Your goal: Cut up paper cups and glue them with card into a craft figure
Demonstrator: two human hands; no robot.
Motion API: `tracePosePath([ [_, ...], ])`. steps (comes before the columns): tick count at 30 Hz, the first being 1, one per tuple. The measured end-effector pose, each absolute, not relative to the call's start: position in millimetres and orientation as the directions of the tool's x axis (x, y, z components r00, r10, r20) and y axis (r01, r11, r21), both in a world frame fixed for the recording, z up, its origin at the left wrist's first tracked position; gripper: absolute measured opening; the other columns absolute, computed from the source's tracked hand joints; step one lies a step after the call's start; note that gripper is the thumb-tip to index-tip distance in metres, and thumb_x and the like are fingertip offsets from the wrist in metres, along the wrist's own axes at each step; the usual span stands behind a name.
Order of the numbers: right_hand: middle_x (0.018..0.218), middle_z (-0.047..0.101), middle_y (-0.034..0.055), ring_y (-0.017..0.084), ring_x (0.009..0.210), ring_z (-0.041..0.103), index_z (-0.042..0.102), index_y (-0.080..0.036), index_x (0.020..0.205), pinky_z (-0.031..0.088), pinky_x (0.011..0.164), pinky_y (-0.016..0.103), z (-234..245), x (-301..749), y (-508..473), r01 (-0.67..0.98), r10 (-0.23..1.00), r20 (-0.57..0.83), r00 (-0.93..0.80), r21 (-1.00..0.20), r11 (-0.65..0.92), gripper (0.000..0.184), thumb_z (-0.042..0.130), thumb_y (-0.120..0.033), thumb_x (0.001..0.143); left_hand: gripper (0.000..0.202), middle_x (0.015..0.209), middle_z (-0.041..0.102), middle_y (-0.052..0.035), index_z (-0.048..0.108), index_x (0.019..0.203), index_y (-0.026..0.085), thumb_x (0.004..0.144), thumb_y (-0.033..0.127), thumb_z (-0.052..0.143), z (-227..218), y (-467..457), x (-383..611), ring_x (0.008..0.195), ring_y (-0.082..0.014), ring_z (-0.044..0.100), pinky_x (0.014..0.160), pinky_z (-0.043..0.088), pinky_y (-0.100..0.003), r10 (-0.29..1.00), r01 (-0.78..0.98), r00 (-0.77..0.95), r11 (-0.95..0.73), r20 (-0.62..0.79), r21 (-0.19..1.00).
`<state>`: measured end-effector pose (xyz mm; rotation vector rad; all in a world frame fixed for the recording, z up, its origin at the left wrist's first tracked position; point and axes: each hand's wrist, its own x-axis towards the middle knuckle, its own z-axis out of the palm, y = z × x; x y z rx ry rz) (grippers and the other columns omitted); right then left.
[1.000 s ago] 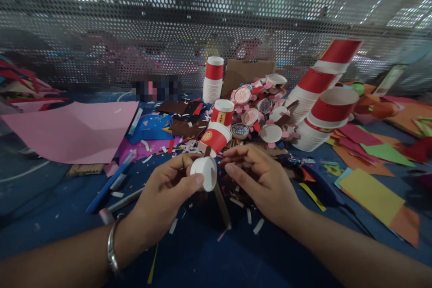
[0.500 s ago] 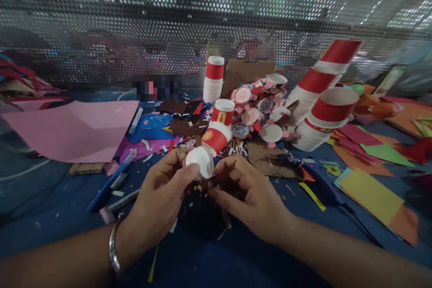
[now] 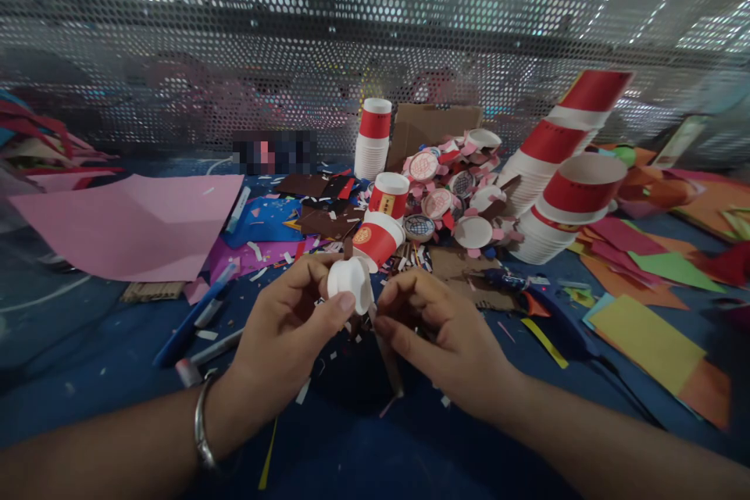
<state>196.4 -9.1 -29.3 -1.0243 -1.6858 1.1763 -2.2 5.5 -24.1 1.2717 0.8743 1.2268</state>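
A small white paper cup bottom (image 3: 350, 286) is pinched between the thumb and fingers of my left hand (image 3: 287, 336), its hollow side turned toward the right. My right hand (image 3: 445, 344) is closed just beside it, thumb and fingertips together at the cup's right edge. From those fingertips a thin brown paper strip (image 3: 389, 363) hangs down; its upper end is partly hidden. Right behind the cup bottom lies a tilted red-and-white paper cup (image 3: 378, 241), and another red paper cup (image 3: 389, 196) stands behind that one.
Stacked paper cups (image 3: 539, 230) lean at the right, near a pile of decorated cup bottoms (image 3: 437, 203). A blue glue gun (image 3: 556, 316) with a cord lies right of my right hand. Pink paper (image 3: 129, 226), markers (image 3: 196, 312) and scraps cover the left. A perforated metal screen (image 3: 328, 39) stands behind.
The cup bottom has turned in my left hand, so its side wall shows more and its hollow faces right. More of the brown strip shows below my right fingertips.
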Motion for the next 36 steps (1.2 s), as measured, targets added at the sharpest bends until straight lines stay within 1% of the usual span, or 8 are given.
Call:
tracePosePath([
  [3, 0.088, 0.064, -0.0003, 0.013, 0.074, 0.064, 0.060, -0.024, 0.104, 0.054, 0.065, 0.028, -25, 201, -9, 0.195, 0.930, 0.236, -0.283, -0.935, 0.297, 0.016, 0.068, -0.035, 0.096, 0.024, 0.119, 0.066, -0.0063, 0.056, 0.075, 0.019, 0.088, 0.028, 0.074, -23, 6, -3, 0.102, -0.0194, 0.064, 0.082, 0.052, -0.029, 0.954, 0.057, 0.216, -0.224, 0.207, 0.973],
  [5, 0.088, 0.065, -0.0005, 0.013, 0.073, 0.065, 0.060, -0.024, 0.106, 0.054, 0.062, 0.026, -22, 203, -10, 0.205, 0.927, 0.265, -0.267, -0.924, 0.323, 0.018, 0.069, -0.035, 0.095, 0.019, 0.125, 0.065, -0.0075, 0.057, 0.077, 0.020, 0.087, 0.024, 0.072, -21, 6, -4, 0.114, -0.0224, 0.063, 0.090, 0.052, -0.032, 0.928, 0.197, 0.263, -0.319, 0.263, 0.927],
  [10, 0.089, 0.066, -0.0002, 0.013, 0.074, 0.065, 0.061, -0.024, 0.108, 0.053, 0.062, 0.025, -20, 202, -10, 0.235, 0.910, 0.304, -0.283, -0.898, 0.373, 0.017, 0.068, -0.033, 0.095, 0.013, 0.123, 0.065, -0.0082, 0.058, 0.077, 0.020, 0.085, 0.015, 0.068, -19, 5, -7, 0.121, -0.0230, 0.062, 0.098, 0.052, -0.036, 0.855, 0.408, 0.363, -0.504, 0.371, 0.762],
  [14, 0.092, 0.066, -0.0007, 0.012, 0.077, 0.065, 0.059, -0.025, 0.109, 0.054, 0.068, 0.025, -22, 201, -9, 0.209, 0.903, 0.309, -0.299, -0.902, 0.378, 0.018, 0.068, -0.028, 0.094, 0.015, 0.118, 0.066, -0.0080, 0.058, 0.075, 0.020, 0.085, 0.015, 0.069, -18, 2, -7, 0.119, -0.0213, 0.063, 0.096, 0.053, -0.032, 0.814, 0.467, 0.390, -0.578, 0.430, 0.670],
  [18, 0.089, 0.063, -0.0014, 0.013, 0.075, 0.063, 0.056, -0.025, 0.109, 0.052, 0.065, 0.026, -22, 198, -10, 0.125, 0.914, 0.247, -0.321, -0.946, 0.299, 0.018, 0.067, -0.026, 0.095, 0.015, 0.118, 0.066, -0.0070, 0.061, 0.074, 0.020, 0.084, 0.013, 0.070, -16, -2, -6, 0.115, -0.0190, 0.065, 0.096, 0.054, -0.029, 0.779, 0.481, 0.400, -0.627, 0.484, 0.612],
  [23, 0.084, 0.059, -0.0018, 0.013, 0.070, 0.058, 0.052, -0.024, 0.105, 0.049, 0.061, 0.026, -19, 194, -12, 0.044, 0.908, 0.231, -0.351, -0.964, 0.262, 0.015, 0.063, -0.024, 0.094, 0.013, 0.122, 0.065, -0.0073, 0.065, 0.075, 0.019, 0.084, 0.012, 0.071, -14, -6, -5, 0.114, -0.0170, 0.066, 0.099, 0.053, -0.025, 0.754, 0.463, 0.420, -0.657, 0.506, 0.595],
  [32, 0.081, 0.058, -0.0023, 0.011, 0.065, 0.054, 0.053, -0.022, 0.104, 0.047, 0.058, 0.025, -17, 197, -14, 0.077, 0.877, 0.308, -0.370, -0.930, 0.359, 0.012, 0.061, -0.021, 0.095, 0.010, 0.125, 0.065, -0.0071, 0.069, 0.082, 0.020, 0.084, 0.010, 0.070, -14, -8, -5, 0.117, -0.0168, 0.065, 0.098, 0.054, -0.025, 0.721, 0.449, 0.450, -0.692, 0.527, 0.565],
  [36, 0.083, 0.060, -0.0015, 0.012, 0.068, 0.056, 0.053, -0.022, 0.106, 0.047, 0.059, 0.025, -17, 198, -13, 0.055, 0.879, 0.289, -0.380, -0.941, 0.333, 0.012, 0.061, -0.025, 0.097, 0.012, 0.126, 0.065, -0.0072, 0.067, 0.081, 0.020, 0.083, 0.009, 0.071, -14, -8, -7, 0.117, -0.0173, 0.065, 0.098, 0.054, -0.026, 0.710, 0.458, 0.454, -0.704, 0.538, 0.543],
])
